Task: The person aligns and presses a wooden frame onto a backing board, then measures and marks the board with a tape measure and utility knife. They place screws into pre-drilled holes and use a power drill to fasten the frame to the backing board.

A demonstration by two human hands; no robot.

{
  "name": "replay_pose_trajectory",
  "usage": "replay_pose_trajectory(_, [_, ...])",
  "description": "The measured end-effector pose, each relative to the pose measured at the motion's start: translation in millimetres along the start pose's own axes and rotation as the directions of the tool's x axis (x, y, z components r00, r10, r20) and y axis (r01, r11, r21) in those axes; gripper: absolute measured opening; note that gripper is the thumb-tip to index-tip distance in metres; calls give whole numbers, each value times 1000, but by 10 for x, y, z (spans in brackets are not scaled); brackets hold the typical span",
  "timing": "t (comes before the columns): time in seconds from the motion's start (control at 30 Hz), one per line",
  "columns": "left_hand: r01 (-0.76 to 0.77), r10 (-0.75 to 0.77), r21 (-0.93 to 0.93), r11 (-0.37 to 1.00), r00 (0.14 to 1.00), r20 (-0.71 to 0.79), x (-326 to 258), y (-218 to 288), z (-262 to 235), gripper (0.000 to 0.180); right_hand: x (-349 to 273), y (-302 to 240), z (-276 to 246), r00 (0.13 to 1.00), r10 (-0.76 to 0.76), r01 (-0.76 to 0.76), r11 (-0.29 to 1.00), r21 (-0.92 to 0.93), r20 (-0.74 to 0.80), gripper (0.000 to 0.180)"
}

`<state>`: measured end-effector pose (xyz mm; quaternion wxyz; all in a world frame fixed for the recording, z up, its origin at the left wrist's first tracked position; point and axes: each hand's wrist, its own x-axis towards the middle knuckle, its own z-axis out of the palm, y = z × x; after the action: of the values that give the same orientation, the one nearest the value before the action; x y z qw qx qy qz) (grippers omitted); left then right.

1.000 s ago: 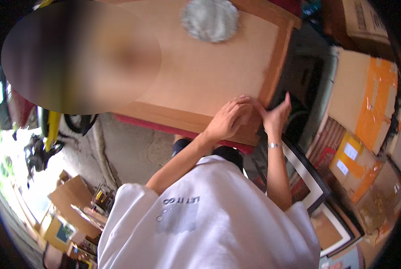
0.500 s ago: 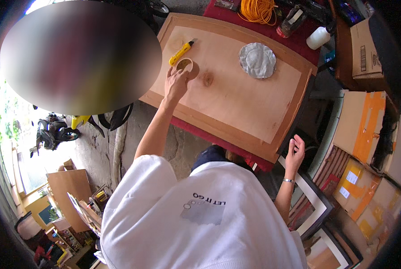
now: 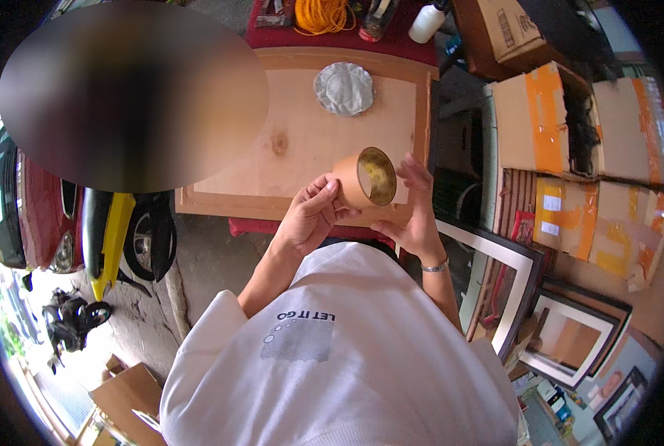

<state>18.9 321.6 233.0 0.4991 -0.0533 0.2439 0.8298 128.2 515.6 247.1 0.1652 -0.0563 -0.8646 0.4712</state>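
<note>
- The left hand [image 3: 313, 215] grips the brown tape roll [image 3: 350, 184], which it holds above the board [image 3: 309, 156], over the near edge's right part.
- The right hand [image 3: 419, 215], empty, stands with thumb and fingers wide apart, just beside the roll, near the board's near right corner.
- Brown bands [image 3: 420, 111], apparently tape, already line the board's far, right and near edges; the left end is hidden by blur.
- Judging by the roll, no strip is drawn out yet.

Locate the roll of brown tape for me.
In the head view, the roll of brown tape is just right of centre, held in the left hand over the board, the open right hand beside it.
</note>
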Motion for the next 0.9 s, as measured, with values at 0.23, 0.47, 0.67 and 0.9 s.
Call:
replay_pose_trajectory(0.23, [119, -97, -430, 895, 993, 74, -21, -406, 60, 28, -489, 222, 83, 967, 219, -173, 940, 293, -132, 44])
replay_pose_trajectory(0.47, [275, -286, -349, 896, 958, 21, -32, -815, 267, 37, -888, 148, 199, 968, 202, -108, 872, 478, -150, 60])
replay_pose_trajectory(0.67, [366, -359, 137, 921, 931, -73, 84, -1283, 280, 38, -1185, 165, -40, 901, 400, -212, 747, 630, -171, 45])
replay_pose_trajectory(0.9, [-206, 279, 894, 398, 956, 96, 219, -1243, 927, 41, -1450, 196, -556, 929, 243, -241, 970, 40, -278, 42])
